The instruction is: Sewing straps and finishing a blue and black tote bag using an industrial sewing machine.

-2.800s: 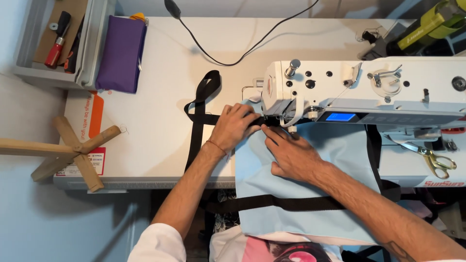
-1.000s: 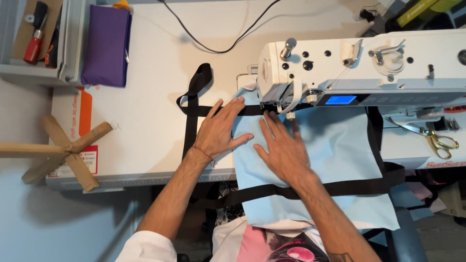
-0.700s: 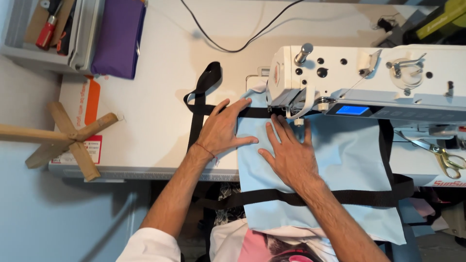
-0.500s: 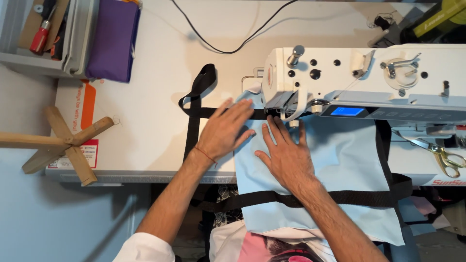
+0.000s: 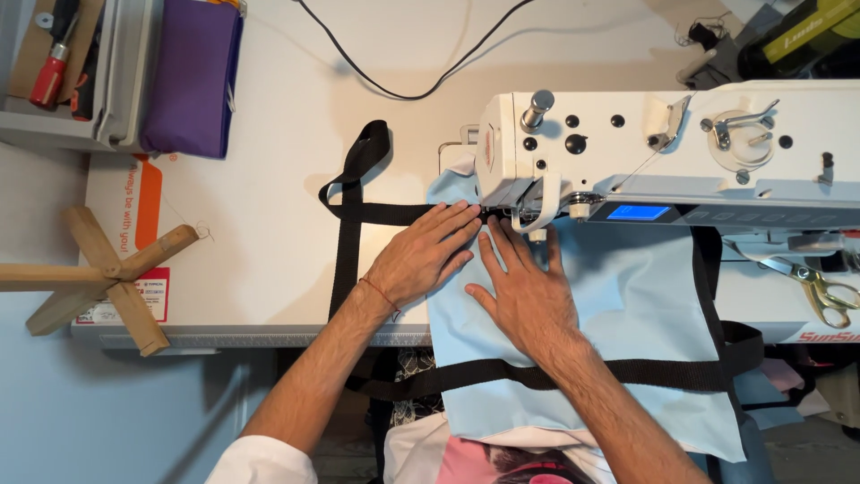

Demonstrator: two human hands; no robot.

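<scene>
**Hands flat on cloth at the sewing machine**

Both hands lie open and flat, fingers spread, gripping nothing. Left hand rests on the left edge of the pale blue cloth, its fingertips on the black strap where the strap meets the cloth, just left of the machine's foot. Right hand lies fully on the cloth, just beside the left one, its fingers pointing up toward the foot and stopping just short of it. The two hands sit side by side, nearly touching at the fingertips.

The cloth spreads from under the sewing machine toward the person and hangs over the near edge of the worktop. The strap runs across the top of the cloth under the machine head, loops out to the left on the worktop, and crosses the cloth again lower down, near the person's lap.

Scissors lie at the right, below the machine. A black cable curves over the worktop behind. A purple pouch stands at the far left, beside a tray with a red-handled tool. A wooden cross-shaped stand sits off the worktop's left edge.
</scene>
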